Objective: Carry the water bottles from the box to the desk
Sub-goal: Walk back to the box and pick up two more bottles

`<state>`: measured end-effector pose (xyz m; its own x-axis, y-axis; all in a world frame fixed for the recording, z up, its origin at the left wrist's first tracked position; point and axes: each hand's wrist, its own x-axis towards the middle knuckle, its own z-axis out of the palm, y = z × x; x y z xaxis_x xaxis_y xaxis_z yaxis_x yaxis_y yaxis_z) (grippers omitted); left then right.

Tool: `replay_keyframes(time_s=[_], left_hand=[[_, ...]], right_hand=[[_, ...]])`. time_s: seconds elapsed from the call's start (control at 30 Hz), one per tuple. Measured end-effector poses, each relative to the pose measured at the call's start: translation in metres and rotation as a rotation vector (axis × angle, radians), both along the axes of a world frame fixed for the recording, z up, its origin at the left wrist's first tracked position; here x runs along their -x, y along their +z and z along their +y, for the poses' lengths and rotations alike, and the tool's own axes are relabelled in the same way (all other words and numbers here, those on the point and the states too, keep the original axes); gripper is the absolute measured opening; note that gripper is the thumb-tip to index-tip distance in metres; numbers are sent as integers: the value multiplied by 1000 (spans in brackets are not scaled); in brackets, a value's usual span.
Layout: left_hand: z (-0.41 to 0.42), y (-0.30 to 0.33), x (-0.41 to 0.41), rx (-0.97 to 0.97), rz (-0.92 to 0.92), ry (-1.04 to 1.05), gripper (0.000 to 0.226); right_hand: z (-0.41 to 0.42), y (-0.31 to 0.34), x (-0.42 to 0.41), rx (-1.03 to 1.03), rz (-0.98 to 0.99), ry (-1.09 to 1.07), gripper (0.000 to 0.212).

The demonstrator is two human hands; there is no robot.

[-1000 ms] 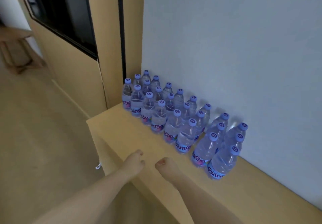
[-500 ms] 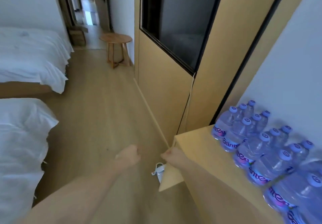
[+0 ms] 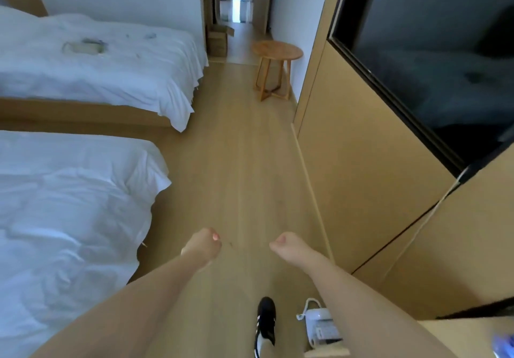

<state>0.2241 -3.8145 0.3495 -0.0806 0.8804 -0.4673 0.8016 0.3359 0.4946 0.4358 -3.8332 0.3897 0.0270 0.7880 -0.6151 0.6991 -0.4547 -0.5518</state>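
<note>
Inventory, my view, looking fwd and down:

- L hand (image 3: 202, 247): fingers curled into a loose fist, nothing in it. Held out over the wood floor (image 3: 244, 162).
- R hand (image 3: 284, 245): fingers curled in too, nothing held. Level w/ the L hand, apart from it.
- Water bottles (image 3: 504, 342): only a blurred blue-and-clear scrap shows, behind and far R of my R fingers, at the frame corner. Sits on the tabletop (image 3: 456, 335). Can't tell how many.
- Cardboard box (image 3: 219, 38): far ahead of both hands, flaps open, on the floor by the doorway. Contents can't be seen.
- White phone (image 3: 319, 323): behind my R fingers, under my R forearm, beside the tabletop edge, cord curled at its L.
- Black shoe w/ white stripes (image 3: 266, 321): behind and between my hands, on the floor.
- Near bed (image 3: 69, 218): L of my L fingers, white duvet, rumpled.
- Far bed (image 3: 97, 62): ahead and L, white bedding.
- Round wooden side table (image 3: 276, 51): ahead, slightly R, near the box.
- Dark TV screen (image 3: 434, 59): ahead and R of my R fingers, set in a wood wall panel.
</note>
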Motion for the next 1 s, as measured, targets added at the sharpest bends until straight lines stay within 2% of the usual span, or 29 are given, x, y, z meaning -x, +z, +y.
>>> replay_keyframes(time_s=[0.07, 0.13, 0.2, 0.27, 0.37, 0.4, 0.6, 0.7, 0.77, 0.9, 1.0], left_hand=[[38, -4, -3, 2, 11, 6, 34], [81, -3, -8, 18, 19, -17, 32], [128, 1, -15, 43, 30, -34, 32], [174, 11, -21, 47, 50, -32, 33], [237, 26, -32, 29, 70, -25, 32], [256, 29, -35, 31, 74, -33, 32], [366, 29, -34, 82, 153, -30, 30], [438, 27, -29, 82, 178, -46, 31], [497, 29, -23, 65, 187, -64, 32], [625, 37, -6, 1, 141, -60, 31], [710, 46, 1, 19, 125, -84, 32]], right_hand=[[49, -5, 0, 4, -9, 56, 38], [101, -2, -3, -15, -16, 104, 24], [159, 6, -9, -57, -16, 134, 40], [216, 18, -17, -80, 8, 157, 47], [291, 32, -27, -108, -20, 215, 26], [314, 30, -30, -127, -17, 211, 26], [419, 26, -31, -43, -9, 202, 42], [487, 24, -27, -84, -22, 214, 17], [544, 25, -23, -117, -24, 195, 26], [661, 31, -9, -158, -21, 195, 19], [741, 33, -3, -145, -65, 204, 27]])
